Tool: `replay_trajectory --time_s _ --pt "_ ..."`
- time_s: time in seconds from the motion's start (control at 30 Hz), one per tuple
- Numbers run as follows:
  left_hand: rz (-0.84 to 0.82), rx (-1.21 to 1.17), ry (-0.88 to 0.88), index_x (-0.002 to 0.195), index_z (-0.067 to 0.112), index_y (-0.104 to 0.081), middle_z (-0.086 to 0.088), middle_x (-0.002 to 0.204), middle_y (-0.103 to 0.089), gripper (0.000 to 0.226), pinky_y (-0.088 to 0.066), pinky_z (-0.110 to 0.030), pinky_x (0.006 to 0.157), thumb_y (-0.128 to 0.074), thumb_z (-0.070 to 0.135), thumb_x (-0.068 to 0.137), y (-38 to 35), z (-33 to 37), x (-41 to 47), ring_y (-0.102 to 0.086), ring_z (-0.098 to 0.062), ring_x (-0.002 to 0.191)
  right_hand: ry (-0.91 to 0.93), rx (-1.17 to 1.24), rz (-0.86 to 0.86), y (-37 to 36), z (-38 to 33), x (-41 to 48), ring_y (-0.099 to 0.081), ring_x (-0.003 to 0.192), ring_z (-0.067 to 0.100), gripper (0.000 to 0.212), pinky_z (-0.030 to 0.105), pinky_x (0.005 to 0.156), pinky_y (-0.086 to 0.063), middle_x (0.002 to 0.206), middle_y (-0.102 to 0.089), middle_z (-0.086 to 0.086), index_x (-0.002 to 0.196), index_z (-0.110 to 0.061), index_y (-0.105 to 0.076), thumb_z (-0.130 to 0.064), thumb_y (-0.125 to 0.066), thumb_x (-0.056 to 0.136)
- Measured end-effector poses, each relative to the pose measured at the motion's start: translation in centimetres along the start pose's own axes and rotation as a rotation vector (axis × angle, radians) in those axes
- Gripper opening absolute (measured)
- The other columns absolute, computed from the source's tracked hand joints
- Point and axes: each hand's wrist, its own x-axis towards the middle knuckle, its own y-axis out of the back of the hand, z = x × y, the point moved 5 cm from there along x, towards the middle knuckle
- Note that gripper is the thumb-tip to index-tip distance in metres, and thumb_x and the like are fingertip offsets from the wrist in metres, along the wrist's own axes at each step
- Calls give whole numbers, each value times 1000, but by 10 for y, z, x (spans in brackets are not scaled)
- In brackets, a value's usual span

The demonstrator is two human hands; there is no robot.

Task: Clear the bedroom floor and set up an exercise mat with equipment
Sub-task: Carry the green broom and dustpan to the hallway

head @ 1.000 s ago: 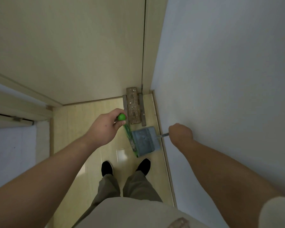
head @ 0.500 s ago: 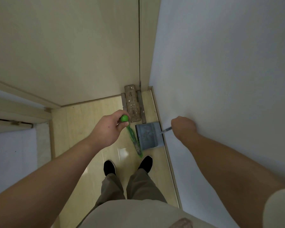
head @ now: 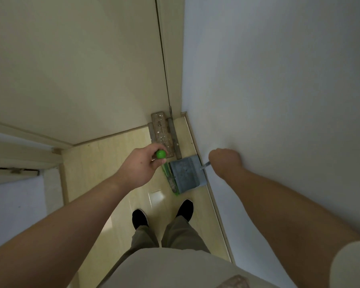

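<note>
My left grip (head: 140, 165) curls round the knob of the green plastic broom (head: 170, 180); my right grip (head: 224, 162) holds the thin handle of the grey ribbed plastic dustpan (head: 186, 173), which stands on the pale wooden floor (head: 112, 163) beside the white wall (head: 279, 100). If I tilt the dustpan, dirt could spill back.

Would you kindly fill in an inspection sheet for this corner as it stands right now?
Surface: pale wooden floor, with a patch of glare near the feet.
Job's things: green broom and grey dustpan, down at floor level by the skirting, bristles against the pan's left edge; no mat or equipment seen.
Clutter: worn brown board lying in the corner.
Hands: left hand grips the broom's top; right hand grips the dustpan's thin handle, close to the wall.
Cables: nothing seen.
Surroundings: cream door ahead, pale wall to the right, black shoes below.
</note>
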Motion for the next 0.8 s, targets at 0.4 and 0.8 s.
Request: replay_trajectory --time_s 0.4,0.8 --pt "-184 250 -283 111 26 -60 4 73 -65 12 -45 -26 50 -60 29 99 -12 53 48 -59 -13 56 -366 763 430 18 3 -89 -55 61 17 33 25 49 -29 68 -56 -5 69 -22 -50 -18 -49 101" --pt "-472 336 -661 107 17 -59 2 68 -60 15 -38 -26 49 -56 31 101 -45 81 136 -53 -10 54 -924 1348 398 9 -20 -129 -65 110 19 30 20 97 -45 123 -71 3 119 -9 -74 -21 -52 103"
